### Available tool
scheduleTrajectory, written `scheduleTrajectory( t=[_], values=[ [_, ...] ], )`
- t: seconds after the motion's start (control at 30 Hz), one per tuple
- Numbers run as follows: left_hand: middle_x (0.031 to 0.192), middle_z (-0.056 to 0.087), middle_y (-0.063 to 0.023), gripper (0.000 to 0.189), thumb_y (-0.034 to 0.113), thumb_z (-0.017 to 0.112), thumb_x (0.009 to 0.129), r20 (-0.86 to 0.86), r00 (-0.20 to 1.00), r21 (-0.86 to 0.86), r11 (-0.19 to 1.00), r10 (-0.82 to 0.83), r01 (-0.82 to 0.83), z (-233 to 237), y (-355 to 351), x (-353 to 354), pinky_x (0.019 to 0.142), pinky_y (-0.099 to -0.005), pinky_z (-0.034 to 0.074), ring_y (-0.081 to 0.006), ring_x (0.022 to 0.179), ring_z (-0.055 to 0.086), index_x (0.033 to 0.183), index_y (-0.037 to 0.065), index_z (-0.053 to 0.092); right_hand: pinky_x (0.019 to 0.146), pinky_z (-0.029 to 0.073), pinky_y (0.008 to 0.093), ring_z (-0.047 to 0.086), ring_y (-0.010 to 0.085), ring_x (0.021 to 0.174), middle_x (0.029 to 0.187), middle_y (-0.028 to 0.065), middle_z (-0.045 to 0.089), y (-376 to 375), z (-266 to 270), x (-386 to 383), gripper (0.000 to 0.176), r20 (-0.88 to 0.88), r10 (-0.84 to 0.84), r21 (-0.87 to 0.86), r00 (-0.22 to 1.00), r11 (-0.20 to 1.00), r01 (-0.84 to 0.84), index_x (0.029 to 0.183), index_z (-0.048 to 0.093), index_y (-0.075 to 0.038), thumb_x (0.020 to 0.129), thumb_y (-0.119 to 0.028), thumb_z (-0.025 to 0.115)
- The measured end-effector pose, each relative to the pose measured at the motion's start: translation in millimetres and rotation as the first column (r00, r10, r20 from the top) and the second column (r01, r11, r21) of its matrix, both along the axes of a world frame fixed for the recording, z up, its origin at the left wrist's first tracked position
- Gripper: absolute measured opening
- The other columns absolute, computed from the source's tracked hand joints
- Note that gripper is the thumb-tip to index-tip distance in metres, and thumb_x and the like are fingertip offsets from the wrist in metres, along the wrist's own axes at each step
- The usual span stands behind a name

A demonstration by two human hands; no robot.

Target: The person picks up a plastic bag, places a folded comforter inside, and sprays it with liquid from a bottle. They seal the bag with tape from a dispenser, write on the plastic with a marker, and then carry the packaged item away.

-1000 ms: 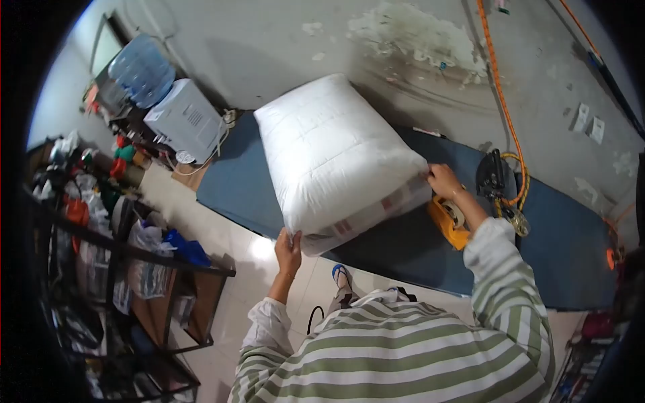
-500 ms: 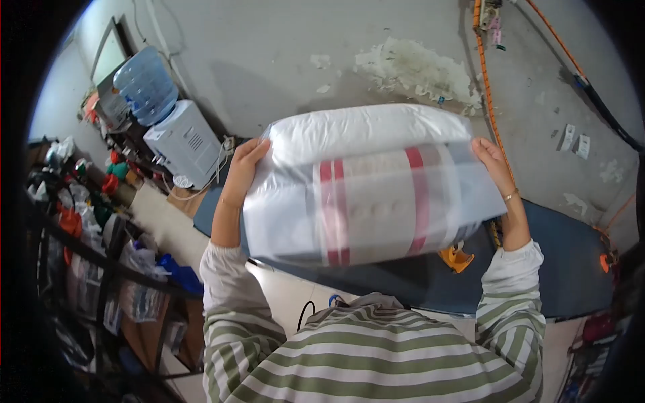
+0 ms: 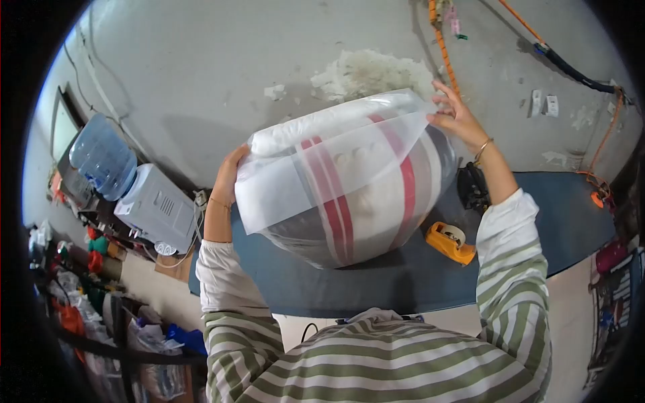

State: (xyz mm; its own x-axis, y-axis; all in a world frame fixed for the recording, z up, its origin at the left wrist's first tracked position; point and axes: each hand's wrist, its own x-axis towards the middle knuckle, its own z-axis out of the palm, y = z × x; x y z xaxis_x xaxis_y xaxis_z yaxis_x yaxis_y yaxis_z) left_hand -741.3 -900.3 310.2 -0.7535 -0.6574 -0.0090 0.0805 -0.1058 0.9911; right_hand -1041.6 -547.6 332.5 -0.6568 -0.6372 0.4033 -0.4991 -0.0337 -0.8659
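Note:
A bulky clear plastic bag (image 3: pixel 309 238) holds folded fabric in grey, white and beige with red stripes; a puffy white roll (image 3: pixel 336 117) lies along its far edge. The bag's translucent flap (image 3: pixel 275 195) is folded over the top, slanting from lower left to upper right. My left hand (image 3: pixel 232 171) is closed around the bag's left end, its fingers partly hidden. At the far right corner, my right hand (image 3: pixel 457 117) grips the flap between thumb and finger, other fingers extended. A yellow tape dispenser (image 3: pixel 451 244) sits on the table right of the bag.
The dark blue-grey table (image 3: pixel 322 295) stands against a peeling wall (image 3: pixel 376 70). A black object (image 3: pixel 473 187) lies near my right wrist. At left are a water dispenser (image 3: pixel 158 208) and a cluttered shelf (image 3: pixel 154 363). Orange cords (image 3: pixel 443 50) hang at right.
The bag has gone down toward the table and tilted, its right end farther away. Its flap now lies diagonally across the top. My right hand has moved up and left, its fingers more extended.

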Motion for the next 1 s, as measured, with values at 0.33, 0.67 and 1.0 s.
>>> scheduleTrajectory(
  t=[0.33, 0.67, 1.0],
  values=[
    [0.097, 0.063, -0.0036, 0.024, 0.013, 0.054, 0.078, -0.014, 0.969, -0.687, 0.706, -0.247, 0.170, 60, 72, 119, 0.072, -0.0220, 0.043, -0.0124, 0.085, 0.056, 0.100, 0.006, 0.061, 0.097, 0.034, 0.0321, 0.041, 0.0178, 0.120, 0.136, 0.0091, 0.041, -8, 52, -48, 0.061, 0.014, 0.538, 0.336, 0.843, 0.791, -0.511, 0.124, 0.052, -0.009, 0.071, -0.033, 0.072],
    [0.121, 0.057, -0.0101, 0.057, 0.007, 0.074, 0.064, 0.242, 0.955, -0.958, 0.200, 0.171, 0.207, 60, 136, 73, 0.098, -0.0395, 0.038, -0.0307, 0.114, 0.050, 0.118, 0.010, 0.060, 0.108, 0.024, 0.0444, 0.016, 0.0272, 0.138, 0.150, 0.0110, 0.016, 20, 60, -42, 0.094, -0.003, 0.627, 0.706, 0.779, 0.553, -0.442, 0.138, 0.037, -0.024, 0.055, -0.015, 0.079],
    [0.081, 0.063, -0.0035, 0.016, 0.013, 0.065, 0.080, 0.223, 0.904, -0.712, 0.694, 0.364, -0.104, 48, -1, 28, 0.067, -0.0314, 0.048, -0.0177, 0.072, 0.059, 0.092, 0.002, 0.064, 0.091, 0.041, 0.0319, 0.050, 0.0191, 0.111, 0.126, 0.0096, 0.050, -19, 32, -62, 0.041, 0.070, 0.483, 0.222, 0.873, 0.846, -0.486, 0.116, 0.058, -0.010, 0.077, -0.020, 0.066]
  ],
)
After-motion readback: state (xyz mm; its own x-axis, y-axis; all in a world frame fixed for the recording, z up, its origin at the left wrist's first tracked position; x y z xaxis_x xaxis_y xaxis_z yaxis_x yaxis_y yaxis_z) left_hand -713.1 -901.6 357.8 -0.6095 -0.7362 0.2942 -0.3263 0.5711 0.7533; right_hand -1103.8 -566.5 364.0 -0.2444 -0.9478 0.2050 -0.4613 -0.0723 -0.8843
